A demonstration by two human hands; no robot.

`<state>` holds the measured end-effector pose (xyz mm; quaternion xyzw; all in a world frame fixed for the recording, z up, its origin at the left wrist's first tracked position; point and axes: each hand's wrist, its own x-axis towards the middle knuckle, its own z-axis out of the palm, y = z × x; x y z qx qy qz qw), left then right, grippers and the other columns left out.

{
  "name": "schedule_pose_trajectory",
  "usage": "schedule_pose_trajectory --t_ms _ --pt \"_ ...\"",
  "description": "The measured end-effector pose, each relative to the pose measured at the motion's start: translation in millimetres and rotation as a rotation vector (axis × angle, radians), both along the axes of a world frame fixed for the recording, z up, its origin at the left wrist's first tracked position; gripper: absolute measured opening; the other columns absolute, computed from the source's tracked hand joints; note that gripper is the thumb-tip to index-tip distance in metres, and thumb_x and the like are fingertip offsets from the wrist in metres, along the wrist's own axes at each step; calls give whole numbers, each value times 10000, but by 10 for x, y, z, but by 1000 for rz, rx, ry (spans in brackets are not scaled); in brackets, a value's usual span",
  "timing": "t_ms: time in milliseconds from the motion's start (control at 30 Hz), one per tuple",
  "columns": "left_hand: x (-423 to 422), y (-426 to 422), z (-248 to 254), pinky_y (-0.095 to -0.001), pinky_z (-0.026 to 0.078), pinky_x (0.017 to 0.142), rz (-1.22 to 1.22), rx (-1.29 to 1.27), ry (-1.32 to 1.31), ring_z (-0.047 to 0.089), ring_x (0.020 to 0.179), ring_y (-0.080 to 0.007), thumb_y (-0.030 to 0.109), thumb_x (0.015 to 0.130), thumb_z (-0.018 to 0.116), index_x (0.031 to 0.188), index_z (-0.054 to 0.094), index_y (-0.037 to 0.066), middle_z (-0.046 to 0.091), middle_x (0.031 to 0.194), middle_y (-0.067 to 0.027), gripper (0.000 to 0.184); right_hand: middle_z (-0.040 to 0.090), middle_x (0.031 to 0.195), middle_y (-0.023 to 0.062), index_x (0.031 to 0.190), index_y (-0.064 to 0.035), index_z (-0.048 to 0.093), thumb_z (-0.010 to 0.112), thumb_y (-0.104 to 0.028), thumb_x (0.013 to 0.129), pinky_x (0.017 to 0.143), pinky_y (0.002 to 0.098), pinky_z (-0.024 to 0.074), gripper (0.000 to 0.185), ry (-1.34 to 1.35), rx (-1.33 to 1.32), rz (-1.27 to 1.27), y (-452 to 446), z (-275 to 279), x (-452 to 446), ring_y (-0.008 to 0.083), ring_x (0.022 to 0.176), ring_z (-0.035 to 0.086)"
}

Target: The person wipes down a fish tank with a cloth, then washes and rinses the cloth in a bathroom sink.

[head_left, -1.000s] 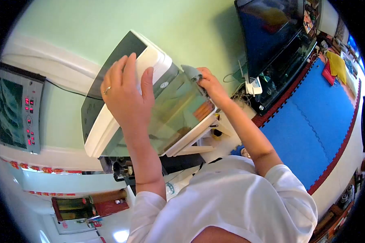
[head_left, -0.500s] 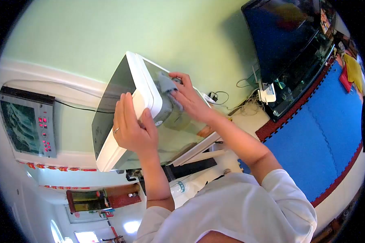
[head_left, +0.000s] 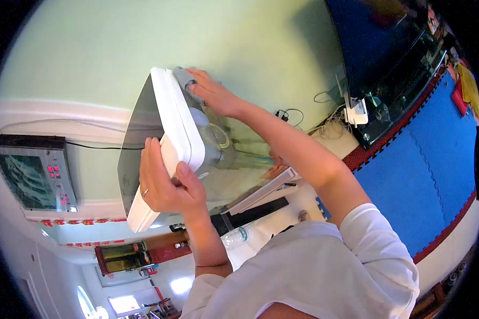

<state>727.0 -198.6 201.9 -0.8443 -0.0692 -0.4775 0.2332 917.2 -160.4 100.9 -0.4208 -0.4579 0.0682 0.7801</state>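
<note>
In the head view, a white lid [head_left: 182, 119] tops a glass tank [head_left: 218, 186], whose opposite end meets a pale strip [head_left: 263, 192]. The right hand [head_left: 215, 95] has its fingers closed over a grey cloth [head_left: 184, 78] at the tank's lid end, by the lid's corner nearest the wall [head_left: 261, 53]. Work with the cloth looks unfinished, since it is not yet laid aside; how much glass is done or left cannot be told. The right arm reaches out nearly straight. The left hand [head_left: 167, 192] rests over the lid's edge, fingers together, thumb spread apart, elbow bent.
</note>
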Motion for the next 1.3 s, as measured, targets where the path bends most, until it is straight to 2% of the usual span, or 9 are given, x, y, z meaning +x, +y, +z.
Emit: schedule_pose_trajectory --t_ms 133,300,400,533,600,633,900,1167,1300 --pt "10 -7 19 -411 483 790 -4 8 3 623 928 -350 406 916 413 1088 612 -16 645 1047 -178 498 307 1397 154 1373 -9 312 357 -289 959 1090 337 195 502 61 -89 81 19 -211 77 270 1314 278" --pt "3 -2 17 -417 484 789 5 29 4 623 920 -358 407 914 411 1081 614 -21 647 1035 -183 502 550 1030 206 1039 -3 523 386 -332 915 822 418 398 378 175 -334 10 418 -671 305 331 962 518" --pt "19 -1 4 -419 484 790 7 22 -1 622 914 -362 410 916 405 1075 614 -28 648 1026 -187 511 571 902 198 916 -1 527 395 -344 894 731 424 398 369 198 -227 93 80 -68 259 326 833 541" --pt "-6 -1 3 -421 487 784 13 10 2 624 901 -365 405 920 399 1070 611 -39 649 1020 -190 515 582 882 205 907 -6 539 402 -314 886 732 421 415 338 154 -118 -19 391 116 341 334 814 551" --pt "-16 -9 -4 -420 489 777 29 5 7 626 893 -367 402 921 399 1066 611 -41 649 1017 -192 513 589 913 209 918 -15 542 398 -293 883 749 426 422 314 -228 19 -190 494 -29 423 344 831 552" --pt "-12 -14 -10 -419 492 771 36 8 3 628 885 -368 399 921 399 1063 611 -43 650 1014 -194 511 592 961 211 944 -25 550 383 -282 888 776 432 424 311 -15 -169 22 430 -92 416 359 877 554" --pt "-4 20 -5 -412 502 745 -2 40 -5 634 863 -361 399 921 398 1045 619 -44 653 993 -197 511 594 985 248 949 3 548 323 -393 903 840 442 397 458 113 -492 40 370 -1463 441 392 905 542" --pt "13 26 -16 -408 496 749 11 81 -16 635 866 -352 402 919 402 1047 626 -35 656 992 -188 508 595 1003 251 1002 -11 561 329 -383 919 858 438 403 447 313 -737 -1 160 -1862 311 411 957 542" --pt "13 26 -9 -403 494 751 -3 92 -18 635 867 -345 378 916 416 1062 625 -26 656 1004 -178 478 586 1026 265 1025 -13 559 352 -375 927 859 448 406 428 102 -819 -60 55 -2084 344 429 965 542"
